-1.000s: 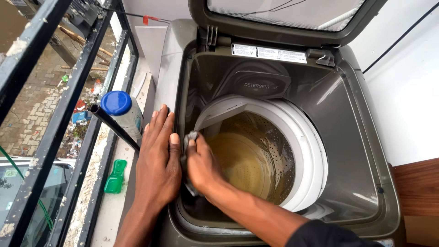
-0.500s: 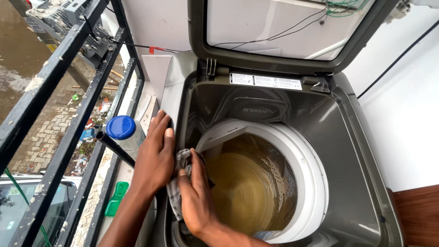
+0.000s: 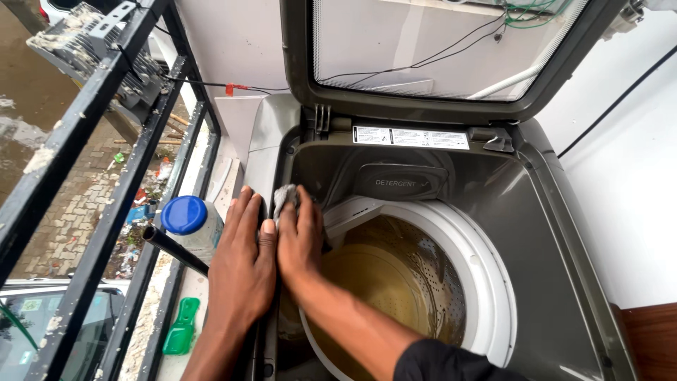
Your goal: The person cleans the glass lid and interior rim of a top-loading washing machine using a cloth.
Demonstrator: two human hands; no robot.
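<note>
A grey top-loading washing machine stands with its lid raised. Its steel drum sits inside a white ring. My left hand lies flat, palm down, on the machine's left top edge. My right hand presses a small grey cloth against the inner left wall of the tub opening, just beside my left hand. Most of the cloth is hidden under my fingers.
A white bottle with a blue cap stands on the ledge left of the machine, behind a black metal railing. A green plastic item lies lower on the ledge. A white wall runs along the right.
My right hand has slid the cloth up along the inner left wall, from the lower part toward the back corner. My left hand has stayed on the edge. The view has tilted upward.
</note>
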